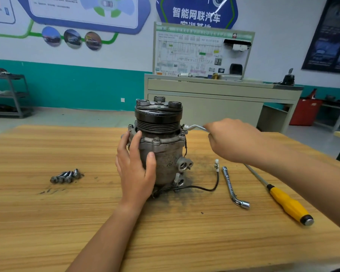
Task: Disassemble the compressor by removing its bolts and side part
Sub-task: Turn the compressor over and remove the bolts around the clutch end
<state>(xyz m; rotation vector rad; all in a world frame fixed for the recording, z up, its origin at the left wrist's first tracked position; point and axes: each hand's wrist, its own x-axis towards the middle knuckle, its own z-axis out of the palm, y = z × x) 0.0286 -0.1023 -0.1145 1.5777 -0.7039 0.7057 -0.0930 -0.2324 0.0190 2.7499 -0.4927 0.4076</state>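
Observation:
The grey compressor (165,154) stands upright on the wooden table (67,213), its black pulley (158,116) on top. My left hand (134,167) wraps around the left side of its body, fingers and thumb curled on the housing. My right hand (230,140) grips the handle of a bent silver socket wrench (194,127), whose head sits on a flange bolt (183,128) at the compressor's upper right. More bolts (156,139) stand in the flange rim. Several removed bolts (66,176) lie in a cluster at the left.
A second L-shaped socket wrench (234,187) and a yellow-handled screwdriver (287,203) lie on the table to the right. The compressor's black cable with white plug (216,165) trails right. Dark grime marks the wood. A cabinet with a wiring board (204,89) stands behind.

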